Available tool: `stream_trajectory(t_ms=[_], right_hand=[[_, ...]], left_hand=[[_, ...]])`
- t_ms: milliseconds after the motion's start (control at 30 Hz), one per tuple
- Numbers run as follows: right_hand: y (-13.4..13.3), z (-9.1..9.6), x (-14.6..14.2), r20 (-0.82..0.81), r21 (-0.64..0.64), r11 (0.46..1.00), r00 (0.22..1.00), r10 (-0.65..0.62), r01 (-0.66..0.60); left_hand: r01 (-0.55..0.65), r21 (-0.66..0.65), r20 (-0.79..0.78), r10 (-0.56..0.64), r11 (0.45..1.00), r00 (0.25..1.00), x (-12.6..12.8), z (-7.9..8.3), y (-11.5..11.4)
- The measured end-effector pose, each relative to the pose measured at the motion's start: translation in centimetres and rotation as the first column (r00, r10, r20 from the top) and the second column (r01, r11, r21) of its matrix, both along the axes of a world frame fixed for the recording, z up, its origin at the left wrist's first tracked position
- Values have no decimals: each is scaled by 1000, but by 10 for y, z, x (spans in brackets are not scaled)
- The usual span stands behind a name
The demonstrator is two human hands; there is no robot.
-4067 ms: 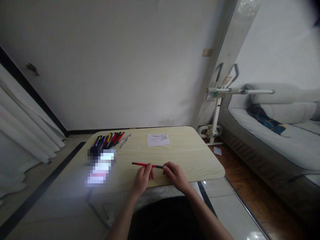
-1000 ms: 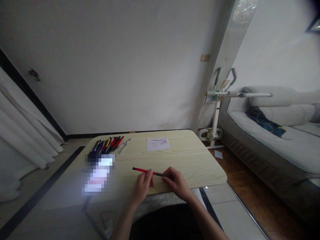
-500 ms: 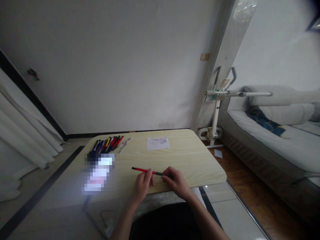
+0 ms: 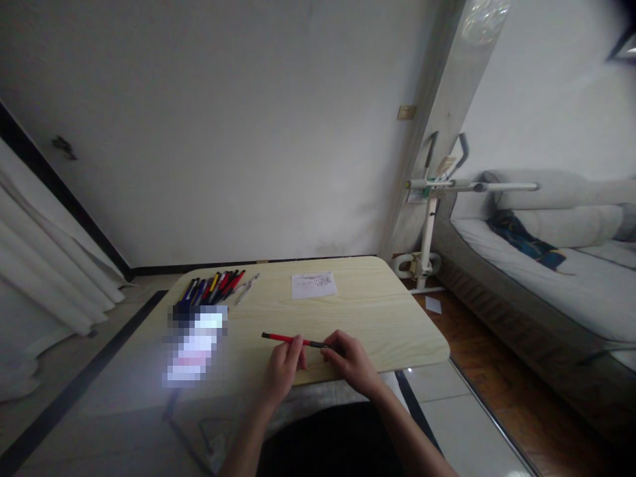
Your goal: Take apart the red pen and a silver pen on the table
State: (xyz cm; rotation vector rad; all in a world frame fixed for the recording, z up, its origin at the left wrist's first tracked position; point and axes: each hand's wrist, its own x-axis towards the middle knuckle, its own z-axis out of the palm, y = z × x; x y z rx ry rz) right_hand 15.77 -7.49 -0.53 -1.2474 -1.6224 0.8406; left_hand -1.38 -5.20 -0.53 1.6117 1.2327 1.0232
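A red pen (image 4: 283, 338) with black ends lies almost level above the near edge of the wooden table (image 4: 377, 298). My left hand (image 4: 287, 364) is closed on the middle of its barrel, thumb on top. At the pen's right, dark end, my right hand (image 4: 348, 358) has its thumb and fingers closed around the tip. The very tip is hidden in those fingers. Beyond my hands, a white paper slip (image 4: 313, 285) with printing lies flat on the table.
Several pens (image 4: 213, 288) in mixed colours lie at the table's far left. A pixelated bright patch (image 4: 196, 348) covers something in front of them. To the right stand white exercise equipment (image 4: 428, 225) and a grey sofa (image 4: 546, 232); a wall rises behind the table.
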Motion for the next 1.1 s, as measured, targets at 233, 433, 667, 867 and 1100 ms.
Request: stream_trajectory(t_ms=[233, 433, 667, 867, 1100], right_hand=[[0, 0, 0, -22, -9, 1000, 1000, 10, -11], [0, 1, 0, -21, 1, 1000, 1000, 13, -13], [0, 0, -1, 7, 11, 1000, 1000, 9, -9], [0, 2, -1, 6, 5, 1000, 1000, 4, -4], [-1, 1, 0, -8, -19, 999, 1000, 27, -27]], left_hand=[[2, -6, -4, -2, 1000, 1000, 0, 2, -2], [-11, -20, 10, 12, 1000, 1000, 1, 4, -2], [-5, 1, -13, 5, 1000, 1000, -1, 0, -1], [-17, -33, 32, 18, 999, 999, 0, -2, -1], [3, -30, 40, -1, 1000, 999, -1, 0, -3]])
